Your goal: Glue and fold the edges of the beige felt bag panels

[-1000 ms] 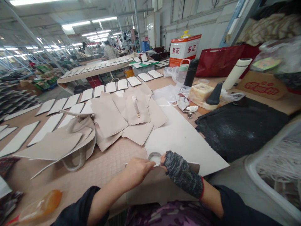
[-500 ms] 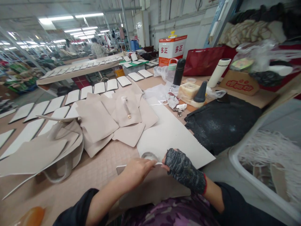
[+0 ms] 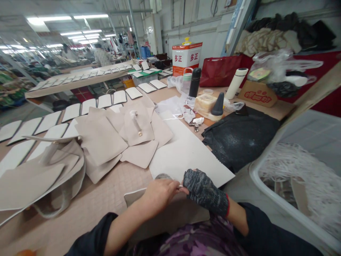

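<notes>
A beige panel with a pale edge lies at the table's front edge against my body. Bare and with its fingers curled, my left hand pinches the panel's top edge. My right hand, in a dark grey fingerless glove with a red cuff, is closed on the same edge just to the right, its fingertips close to those of my left hand. A clear curved handle shows partly behind my left hand. Beyond both hands lies a large white sheet.
Beige pieces are piled left of centre, with white pads in rows behind. A black cloth, a block with a dark cone and bottles stand right. A white bin holds pale strips.
The whole view has shifted, so the table's contents appear farther left. Both hands stay at the panel's edge, with their fingertips slightly nearer each other.
</notes>
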Available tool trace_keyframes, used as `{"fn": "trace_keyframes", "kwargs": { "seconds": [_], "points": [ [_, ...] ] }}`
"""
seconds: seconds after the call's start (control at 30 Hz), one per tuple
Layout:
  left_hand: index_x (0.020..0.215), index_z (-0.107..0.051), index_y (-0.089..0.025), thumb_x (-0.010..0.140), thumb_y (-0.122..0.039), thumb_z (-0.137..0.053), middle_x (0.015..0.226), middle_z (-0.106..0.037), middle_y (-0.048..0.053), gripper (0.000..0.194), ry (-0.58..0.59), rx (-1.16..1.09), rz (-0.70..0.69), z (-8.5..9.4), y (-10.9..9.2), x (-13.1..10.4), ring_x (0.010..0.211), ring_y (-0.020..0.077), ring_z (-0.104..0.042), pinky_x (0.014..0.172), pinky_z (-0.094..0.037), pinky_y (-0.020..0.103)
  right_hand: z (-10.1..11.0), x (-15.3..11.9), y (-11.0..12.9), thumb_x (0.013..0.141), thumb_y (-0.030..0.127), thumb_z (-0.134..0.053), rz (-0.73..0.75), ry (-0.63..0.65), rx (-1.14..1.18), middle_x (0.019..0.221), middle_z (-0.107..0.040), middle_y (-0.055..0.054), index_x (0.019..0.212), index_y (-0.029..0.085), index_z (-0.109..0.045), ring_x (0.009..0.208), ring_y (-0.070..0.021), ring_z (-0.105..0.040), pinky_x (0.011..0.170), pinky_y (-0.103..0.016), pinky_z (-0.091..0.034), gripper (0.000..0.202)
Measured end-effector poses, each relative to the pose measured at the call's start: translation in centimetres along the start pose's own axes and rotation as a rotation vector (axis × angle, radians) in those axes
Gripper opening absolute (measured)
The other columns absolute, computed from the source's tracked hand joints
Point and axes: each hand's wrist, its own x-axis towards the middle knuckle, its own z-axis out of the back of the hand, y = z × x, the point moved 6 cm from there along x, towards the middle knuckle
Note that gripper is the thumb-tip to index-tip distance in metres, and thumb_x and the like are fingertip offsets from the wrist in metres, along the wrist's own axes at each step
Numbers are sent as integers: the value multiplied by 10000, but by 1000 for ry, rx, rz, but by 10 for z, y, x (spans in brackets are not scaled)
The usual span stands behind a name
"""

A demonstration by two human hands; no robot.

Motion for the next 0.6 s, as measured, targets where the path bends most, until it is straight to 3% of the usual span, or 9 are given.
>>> {"fn": "trace_keyframes", "kwargs": {
  "seconds": [0.1, 0.23, 0.3, 0.43, 0.6],
  "points": [
    [818, -581, -175, 935, -273, -379, 698, -645, 28, 253, -6, 36, -7, -6, 0, 5, 628, 146, -590, 553, -385, 231, 4, 3, -7, 960, 339, -313, 15, 44, 210, 748, -651, -67, 801, 182, -630, 717, -190, -605, 683, -322, -467, 388],
    [737, -574, -178, 931, -284, -367, 652, -615, 12, 303, 20, -38, 72, -7, 13, 5, 584, 125, -552, 546, -364, 215, 17, 1, -33, 954, 340, -341, -195, 49, 489, 740, -652, -39, 801, 186, -610, 720, -152, -614, 688, -265, -471, 346],
    [734, -581, -177, 935, -294, -349, 657, -616, 10, 328, 41, -110, 129, -4, 19, 5, 588, 118, -547, 561, -370, 207, 21, -1, -38, 933, 372, -393, -228, 39, 563, 768, -660, -42, 841, 182, -616, 748, -155, -619, 704, -265, -473, 307],
    [768, -604, -177, 937, -306, -335, 678, -631, 14, 342, 72, -186, 161, -1, 17, 7, 616, 120, -564, 585, -384, 201, 21, -2, -26, 875, 454, -481, -87, 3, 336, 777, -658, -68, 849, 168, -630, 737, -202, -612, 671, -319, -464, 324],
    [758, -598, -176, 937, -308, -331, 645, -633, 27, 348, 61, -51, 99, -6, 11, 5, 591, 147, -570, 545, -359, 234, 16, -2, -9, 911, 342, -408, 74, -36, 119, 671, -604, -59, 714, 185, -585, 645, -198, -566, 615, -328, -436, 308]
  ]
}}
